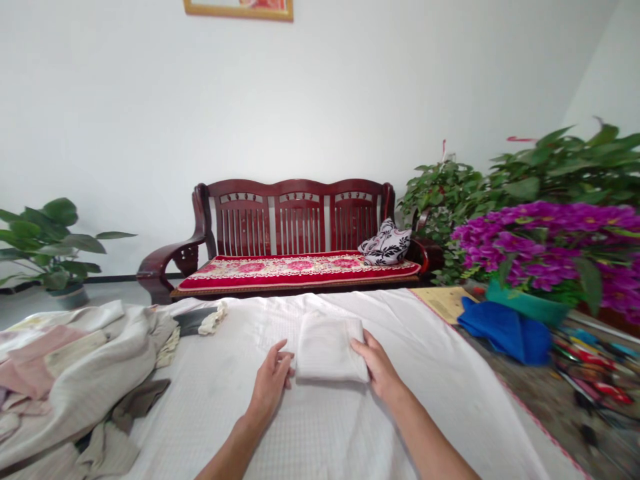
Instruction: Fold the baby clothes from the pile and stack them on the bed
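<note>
A white cloth [330, 348], folded into a compact square, is in front of me over the white-covered table [220, 407]. My right hand [375, 360] grips its right edge, thumb on top and the other fingers underneath. Beside the cloth's left edge is my left hand [273, 377], its fingers loosely curved and apart, with nothing in them. What kind of garment or cloth the folded piece is, I cannot make out.
A heap of crumpled clothes [95, 373] lies on the left of the table. To the right are a blue cloth [505, 330], purple flowers [545, 243] in a green pot and assorted small items [595, 373]. A wooden bench [300, 227] stands behind the table.
</note>
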The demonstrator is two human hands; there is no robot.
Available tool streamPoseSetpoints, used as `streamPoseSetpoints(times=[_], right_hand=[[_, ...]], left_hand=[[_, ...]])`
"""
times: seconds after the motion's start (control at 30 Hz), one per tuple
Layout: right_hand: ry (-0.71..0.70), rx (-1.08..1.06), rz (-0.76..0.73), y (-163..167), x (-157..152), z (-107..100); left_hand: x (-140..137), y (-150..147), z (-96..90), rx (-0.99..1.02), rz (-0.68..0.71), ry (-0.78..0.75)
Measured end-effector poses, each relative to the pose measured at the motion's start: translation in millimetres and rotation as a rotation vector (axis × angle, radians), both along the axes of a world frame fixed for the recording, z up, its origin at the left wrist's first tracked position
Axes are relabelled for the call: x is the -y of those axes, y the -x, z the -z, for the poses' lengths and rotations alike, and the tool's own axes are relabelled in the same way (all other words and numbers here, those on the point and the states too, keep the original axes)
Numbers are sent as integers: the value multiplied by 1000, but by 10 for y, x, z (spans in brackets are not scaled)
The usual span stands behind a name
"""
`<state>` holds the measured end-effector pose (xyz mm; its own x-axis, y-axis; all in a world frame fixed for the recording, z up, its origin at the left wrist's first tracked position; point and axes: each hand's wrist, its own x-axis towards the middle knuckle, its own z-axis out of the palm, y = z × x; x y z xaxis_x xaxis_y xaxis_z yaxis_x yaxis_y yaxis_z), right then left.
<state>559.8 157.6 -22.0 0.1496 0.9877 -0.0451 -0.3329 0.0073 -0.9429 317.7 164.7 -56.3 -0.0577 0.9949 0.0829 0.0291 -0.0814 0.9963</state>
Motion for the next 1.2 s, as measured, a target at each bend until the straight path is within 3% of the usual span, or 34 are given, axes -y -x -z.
streamPoseSetpoints(times=[0.33, 0.57, 0.87, 1.2], right_hand=[[-31, -175, 612, -982, -533, -110], [209, -67, 847, -1477, -720, 59], [334, -46, 955, -1705, -916, 136], [365, -107, 886, -1782, -1011, 72]], left_hand=[[-22, 1, 152, -137, 100, -30], [-4, 30, 102, -311, 116, -60], [2, 14, 88, -403, 136, -89], [26, 10, 21, -412, 157, -104]])
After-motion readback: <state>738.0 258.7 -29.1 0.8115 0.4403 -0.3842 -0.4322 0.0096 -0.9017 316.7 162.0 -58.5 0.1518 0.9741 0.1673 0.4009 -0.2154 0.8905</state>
